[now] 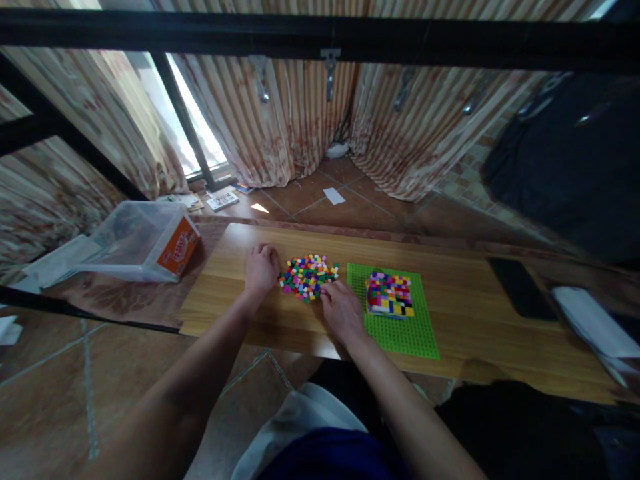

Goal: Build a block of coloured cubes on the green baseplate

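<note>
A loose pile of small, many-coloured toy bricks [309, 277] lies on the wooden tabletop between my hands. My left hand [263, 268] rests at the pile's left edge, fingers curled in; whatever may be inside them is hidden. At the lower right edge of the pile, my right hand [344, 310] has its thumb and fingertips drawn together among the bricks. Anything pinched there is too small to make out. To the right of it, a green studded baseplate [425, 333] lies flat and bears a block built of multicoloured bricks [390, 293].
The narrow wooden table [465, 320] runs left to right. A dark flat panel [521, 288] and a white object [595, 320] are at its right. Left of the table stands a clear plastic bin [135, 233] with an orange label. A black bar [300, 37] crosses above.
</note>
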Tool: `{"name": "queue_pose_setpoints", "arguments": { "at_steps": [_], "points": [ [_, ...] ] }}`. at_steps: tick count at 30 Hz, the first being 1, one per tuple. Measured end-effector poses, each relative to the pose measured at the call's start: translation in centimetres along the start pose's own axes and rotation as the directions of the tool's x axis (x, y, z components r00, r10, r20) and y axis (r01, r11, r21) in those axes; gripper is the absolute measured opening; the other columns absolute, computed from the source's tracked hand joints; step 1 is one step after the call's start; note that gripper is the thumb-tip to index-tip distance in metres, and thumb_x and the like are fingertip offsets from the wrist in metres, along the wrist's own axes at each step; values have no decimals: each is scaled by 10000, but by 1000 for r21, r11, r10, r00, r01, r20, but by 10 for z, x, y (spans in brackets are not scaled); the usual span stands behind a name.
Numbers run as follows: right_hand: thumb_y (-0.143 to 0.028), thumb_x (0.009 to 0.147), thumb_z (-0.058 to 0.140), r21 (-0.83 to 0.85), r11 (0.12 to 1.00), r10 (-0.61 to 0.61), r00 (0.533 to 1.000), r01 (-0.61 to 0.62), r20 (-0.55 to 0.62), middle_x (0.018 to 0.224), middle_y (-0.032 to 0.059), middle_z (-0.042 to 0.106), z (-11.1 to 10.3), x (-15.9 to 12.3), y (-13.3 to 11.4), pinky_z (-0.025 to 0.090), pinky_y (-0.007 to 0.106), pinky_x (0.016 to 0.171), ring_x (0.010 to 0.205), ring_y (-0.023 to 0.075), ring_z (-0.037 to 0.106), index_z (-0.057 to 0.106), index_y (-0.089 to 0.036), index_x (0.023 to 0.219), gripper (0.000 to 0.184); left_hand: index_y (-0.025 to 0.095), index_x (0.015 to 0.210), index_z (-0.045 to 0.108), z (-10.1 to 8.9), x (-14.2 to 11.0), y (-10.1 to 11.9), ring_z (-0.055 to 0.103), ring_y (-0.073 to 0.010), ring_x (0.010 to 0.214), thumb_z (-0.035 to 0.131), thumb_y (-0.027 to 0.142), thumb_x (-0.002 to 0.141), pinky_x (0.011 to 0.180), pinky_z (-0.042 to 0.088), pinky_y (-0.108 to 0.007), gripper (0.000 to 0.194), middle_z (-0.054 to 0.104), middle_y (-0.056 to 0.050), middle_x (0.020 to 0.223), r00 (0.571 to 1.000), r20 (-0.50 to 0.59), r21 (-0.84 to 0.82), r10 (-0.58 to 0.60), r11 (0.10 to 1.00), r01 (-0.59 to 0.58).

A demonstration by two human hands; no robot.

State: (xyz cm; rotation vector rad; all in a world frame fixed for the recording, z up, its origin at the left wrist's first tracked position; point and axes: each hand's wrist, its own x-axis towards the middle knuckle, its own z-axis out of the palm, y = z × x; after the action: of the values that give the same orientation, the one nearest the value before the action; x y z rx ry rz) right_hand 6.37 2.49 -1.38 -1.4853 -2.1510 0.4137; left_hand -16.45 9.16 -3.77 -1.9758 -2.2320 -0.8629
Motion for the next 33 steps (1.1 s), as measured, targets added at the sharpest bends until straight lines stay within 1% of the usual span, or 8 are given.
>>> {"name": "queue_pose_setpoints", "arguments": {
  "at_steps": [7,11,16,21,25,28,30,33],
  "points": [
    [-130,927,460,-32,999,24,999,-22,42,940,68,658,7,2,2,431,297,845,940,208,579,684,-211,892,241,186,943,668,0,0,0,562,-270,1056,440,162,852,965,450,-399,247,648,-116,1048,1000,4,8,-1,1000,1],
    [-130,926,460,41,999,28,999,-29,25,938,69,658,2,-3,-2,454,304,813,921,207,602,697,-217,907,253,189,922,665,-1,0,-1,562,-270,1043,426,163,849,963,452,-402,251,650,-114,1041,1000,-2,8,2,1000,-2],
    [-175,918,480,285,958,51,992,-17,-115,909,61,654,-21,-17,-4,500,302,765,849,187,634,715,-228,923,241,195,898,664,0,2,-2,563,-274,1040,426,163,844,960,454,-406,247,653,-115,1027,1000,-4,7,15,1000,-15],
    [-250,895,530,406,912,161,960,-56,-230,886,56,663,-54,-24,16,518,318,747,835,185,636,729,-232,888,200,195,897,658,-1,2,-1,562,-274,1045,436,152,833,969,448,-406,235,649,-116,1019,1000,6,-5,4,1000,-4],
    [-281,867,563,410,910,194,937,-62,-290,922,66,677,-72,-22,41,521,359,806,879,200,643,732,-224,873,178,200,893,656,-3,2,0,557,-277,1054,432,148,838,965,446,-408,236,642,-117,1020,1000,8,-12,-5,1000,5],
    [-269,872,537,397,916,206,920,-62,-332,951,76,682,-80,-18,56,523,370,814,884,201,644,729,-209,918,206,196,898,658,-2,2,-1,554,-280,1056,434,156,845,957,449,-409,234,643,-118,1023,1000,0,-8,-3,1000,3],
    [-258,880,516,350,935,192,919,-64,-345,942,82,680,-84,-15,63,524,368,804,867,200,643,725,-196,946,228,192,908,660,-1,2,-2,554,-283,1051,430,164,853,948,454,-412,238,644,-122,1031,1000,-3,-1,2,1000,-2],
    [-245,881,499,223,972,146,931,-72,-335,930,92,683,-88,-9,70,521,374,799,859,213,641,717,-183,973,245,192,913,662,0,2,-3,552,-287,1047,425,176,861,945,455,-415,243,645,-125,1042,1000,-2,7,6,1000,-6]
  ]
}}
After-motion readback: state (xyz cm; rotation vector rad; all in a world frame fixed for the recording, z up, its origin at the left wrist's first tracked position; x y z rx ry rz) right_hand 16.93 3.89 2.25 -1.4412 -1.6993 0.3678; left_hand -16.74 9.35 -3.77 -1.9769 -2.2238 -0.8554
